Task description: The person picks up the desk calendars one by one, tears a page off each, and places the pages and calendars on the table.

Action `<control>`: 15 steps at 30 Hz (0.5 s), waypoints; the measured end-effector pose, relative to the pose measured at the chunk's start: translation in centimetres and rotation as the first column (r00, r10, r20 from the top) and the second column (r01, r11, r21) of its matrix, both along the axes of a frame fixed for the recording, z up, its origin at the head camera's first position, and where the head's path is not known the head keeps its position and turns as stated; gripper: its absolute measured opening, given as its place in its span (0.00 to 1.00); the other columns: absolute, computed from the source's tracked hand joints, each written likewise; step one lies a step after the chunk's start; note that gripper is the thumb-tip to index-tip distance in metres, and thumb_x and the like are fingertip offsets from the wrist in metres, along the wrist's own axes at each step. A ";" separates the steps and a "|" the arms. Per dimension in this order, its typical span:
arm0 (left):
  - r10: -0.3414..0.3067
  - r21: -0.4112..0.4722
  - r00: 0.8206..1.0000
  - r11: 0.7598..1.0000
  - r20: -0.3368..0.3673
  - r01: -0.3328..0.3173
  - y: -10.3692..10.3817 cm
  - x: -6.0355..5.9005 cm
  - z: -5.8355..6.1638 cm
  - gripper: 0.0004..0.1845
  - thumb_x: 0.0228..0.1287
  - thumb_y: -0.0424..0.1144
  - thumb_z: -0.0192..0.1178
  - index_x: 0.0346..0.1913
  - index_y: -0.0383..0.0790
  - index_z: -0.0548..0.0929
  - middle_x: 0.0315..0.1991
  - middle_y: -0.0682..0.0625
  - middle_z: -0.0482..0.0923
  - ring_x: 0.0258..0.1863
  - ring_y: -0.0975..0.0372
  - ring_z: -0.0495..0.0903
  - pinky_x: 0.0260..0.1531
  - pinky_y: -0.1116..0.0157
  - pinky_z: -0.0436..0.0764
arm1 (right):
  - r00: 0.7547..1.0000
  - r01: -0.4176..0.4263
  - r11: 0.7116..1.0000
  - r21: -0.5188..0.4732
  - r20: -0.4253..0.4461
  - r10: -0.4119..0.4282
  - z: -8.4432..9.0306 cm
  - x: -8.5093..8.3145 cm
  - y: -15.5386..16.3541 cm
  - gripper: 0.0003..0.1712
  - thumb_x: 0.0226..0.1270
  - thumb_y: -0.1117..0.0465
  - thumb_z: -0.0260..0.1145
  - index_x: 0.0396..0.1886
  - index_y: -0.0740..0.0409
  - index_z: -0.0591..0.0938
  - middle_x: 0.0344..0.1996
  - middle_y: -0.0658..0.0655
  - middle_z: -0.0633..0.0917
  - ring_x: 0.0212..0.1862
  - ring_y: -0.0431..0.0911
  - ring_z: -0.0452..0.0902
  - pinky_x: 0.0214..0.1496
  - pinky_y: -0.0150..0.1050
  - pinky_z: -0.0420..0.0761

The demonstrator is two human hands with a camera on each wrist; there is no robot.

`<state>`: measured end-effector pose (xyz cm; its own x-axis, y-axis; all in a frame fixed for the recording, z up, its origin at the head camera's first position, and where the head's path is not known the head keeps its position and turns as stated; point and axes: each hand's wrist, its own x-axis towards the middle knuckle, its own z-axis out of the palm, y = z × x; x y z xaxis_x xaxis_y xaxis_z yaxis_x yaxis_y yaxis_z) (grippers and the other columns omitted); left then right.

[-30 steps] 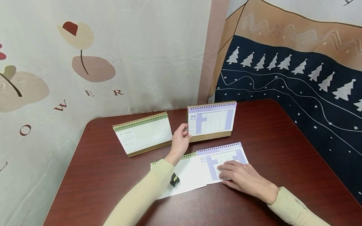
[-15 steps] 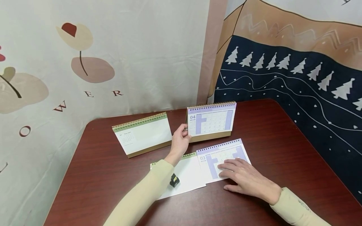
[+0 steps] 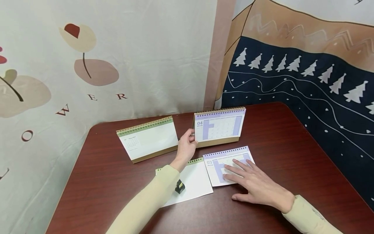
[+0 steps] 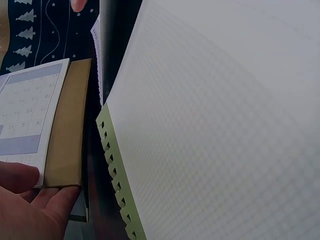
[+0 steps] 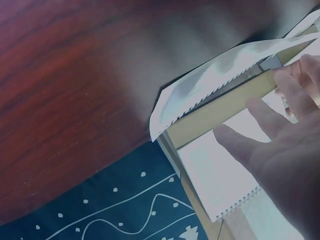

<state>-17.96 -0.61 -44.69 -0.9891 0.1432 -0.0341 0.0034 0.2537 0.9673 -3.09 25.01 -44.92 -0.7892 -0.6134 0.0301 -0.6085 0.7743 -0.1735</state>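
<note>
Dark red table (image 3: 277, 136). Our left hand (image 3: 187, 147) pinches the upright purple calendar (image 3: 219, 127) at mid-table, facing us, long axis left-right. Our right hand (image 3: 251, 182) lies flat, fingers spread, on a loose purple page (image 3: 216, 162).

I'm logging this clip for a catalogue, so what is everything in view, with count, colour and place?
Standing purple-headed spiral desk calendar showing 04: one, purple and white on a brown card base, table's far middle.
Standing green-headed spiral desk calendar: one, green and white, far left of the table.
Loose purple calendar page marked 03: one, flat near the middle.
Loose white page with a green punched edge: one, flat, left of the purple page.
Dark red-brown wooden table: one.
Patterned wall hangings: cream on the left, navy with white trees on the right.
Left hand: grips the 04 calendar's left edge.
Right hand: fingers flat on the 03 page.
</note>
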 end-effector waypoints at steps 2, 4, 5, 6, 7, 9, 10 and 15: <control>-0.002 -0.013 1.000 1.000 0.001 0.002 0.0 0.0 0.0 0.19 0.66 0.20 0.57 0.58 0.36 0.81 0.52 0.39 0.87 0.55 0.52 0.84 0.54 0.53 0.81 | 1.000 0.015 1.000 -0.010 0.006 -0.015 0.1 0.0 0.2 0.40 0.64 0.32 0.70 0.74 0.38 0.75 0.78 0.47 0.67 0.79 0.56 0.59 0.73 0.70 0.57; -0.005 -0.026 1.000 1.000 -0.003 0.005 0.0 0.1 -0.1 0.19 0.66 0.20 0.57 0.57 0.36 0.81 0.52 0.39 0.87 0.55 0.52 0.84 0.53 0.52 0.81 | 1.000 0.031 0.999 -0.019 -0.001 -0.031 0.2 0.0 0.3 0.41 0.64 0.32 0.70 0.75 0.38 0.75 0.78 0.47 0.67 0.78 0.56 0.59 0.73 0.70 0.58; -0.007 -0.034 1.000 0.999 -0.003 0.007 0.0 0.0 -0.1 0.19 0.67 0.21 0.57 0.57 0.36 0.81 0.52 0.39 0.87 0.55 0.52 0.84 0.53 0.52 0.81 | 0.999 0.038 0.999 -0.025 -0.011 -0.038 0.3 -0.1 0.4 0.42 0.64 0.32 0.70 0.75 0.39 0.75 0.78 0.47 0.68 0.78 0.56 0.59 0.72 0.70 0.58; -0.009 -0.043 1.000 0.999 -0.004 0.009 -0.1 0.0 -0.2 0.19 0.67 0.21 0.57 0.57 0.36 0.81 0.52 0.39 0.87 0.54 0.52 0.85 0.54 0.52 0.81 | 0.999 0.046 0.998 -0.030 -0.021 -0.047 0.3 -0.1 0.6 0.42 0.64 0.32 0.70 0.75 0.39 0.75 0.77 0.47 0.68 0.78 0.56 0.60 0.72 0.70 0.58; -0.013 -0.049 1.000 0.999 -0.005 0.012 -0.1 0.0 -0.2 0.18 0.67 0.21 0.57 0.57 0.36 0.81 0.52 0.40 0.87 0.54 0.52 0.85 0.54 0.52 0.81 | 0.998 0.051 0.998 -0.039 -0.035 -0.052 0.4 -0.2 0.7 0.41 0.64 0.33 0.71 0.74 0.40 0.75 0.77 0.48 0.69 0.78 0.56 0.61 0.72 0.69 0.59; -0.021 -0.062 1.000 0.998 -0.012 0.020 -0.1 0.0 -0.2 0.18 0.67 0.21 0.56 0.57 0.36 0.81 0.52 0.40 0.88 0.53 0.52 0.85 0.53 0.52 0.81 | 0.996 0.070 0.996 -0.048 -0.053 -0.073 0.6 -0.4 1.1 0.41 0.63 0.33 0.71 0.74 0.40 0.76 0.77 0.48 0.69 0.77 0.56 0.61 0.72 0.68 0.60; -0.026 -0.070 1.000 0.997 -0.014 0.025 -0.1 -0.1 -0.2 0.18 0.67 0.21 0.56 0.57 0.37 0.81 0.52 0.41 0.88 0.54 0.52 0.85 0.54 0.52 0.81 | 0.995 0.080 0.995 -0.056 -0.058 -0.083 0.7 -0.5 1.3 0.41 0.63 0.33 0.71 0.74 0.40 0.76 0.77 0.49 0.70 0.77 0.56 0.61 0.72 0.68 0.60; -0.044 -0.109 0.999 0.993 -0.021 0.041 -0.1 -0.2 -0.3 0.18 0.69 0.22 0.57 0.58 0.36 0.81 0.53 0.40 0.87 0.56 0.51 0.84 0.56 0.50 0.80 | 0.989 0.136 0.989 -0.062 -0.053 -0.139 1.3 -0.7 2.2 0.42 0.63 0.33 0.71 0.75 0.41 0.74 0.77 0.50 0.69 0.78 0.58 0.59 0.73 0.68 0.58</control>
